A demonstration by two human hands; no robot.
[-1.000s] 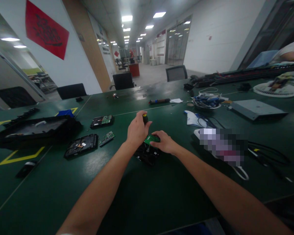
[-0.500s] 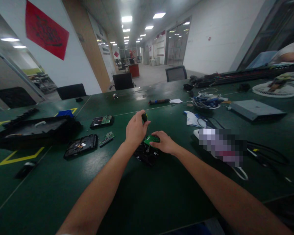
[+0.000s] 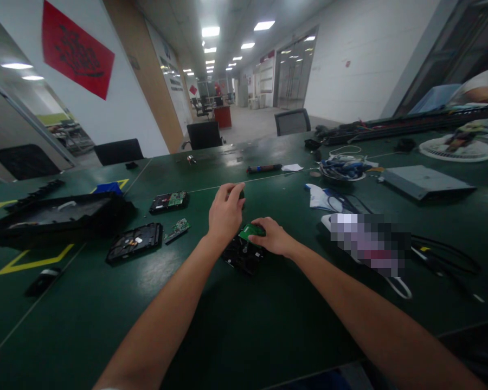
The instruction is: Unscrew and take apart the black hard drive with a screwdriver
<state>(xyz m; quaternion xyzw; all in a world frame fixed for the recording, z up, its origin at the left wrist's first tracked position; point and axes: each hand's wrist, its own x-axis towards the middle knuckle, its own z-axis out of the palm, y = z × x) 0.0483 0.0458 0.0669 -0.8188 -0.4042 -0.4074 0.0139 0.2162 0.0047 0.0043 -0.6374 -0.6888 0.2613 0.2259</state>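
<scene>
In front of me on the table lies a black hard drive (image 3: 244,263), with a green circuit board (image 3: 251,232) over its far part. My left hand (image 3: 225,215) is closed round a screwdriver (image 3: 242,194). Only a bit of its dark handle shows between the fingers, above the drive; its tip cannot be made out. The fingers of my right hand (image 3: 271,236) grip the circuit board from the right, thumb on its near side.
To the left lie another hard drive (image 3: 168,202), a black drive casing (image 3: 135,242), a loose circuit board (image 3: 178,231) and a big black plastic tray (image 3: 52,216). On the right are a bundle of cables (image 3: 342,168), a grey metal box (image 3: 427,181) and a person's arm (image 3: 482,96).
My left hand has turned slightly round the screwdriver, and its fingers now cover more of the handle. My right hand and the board stay where they were.
</scene>
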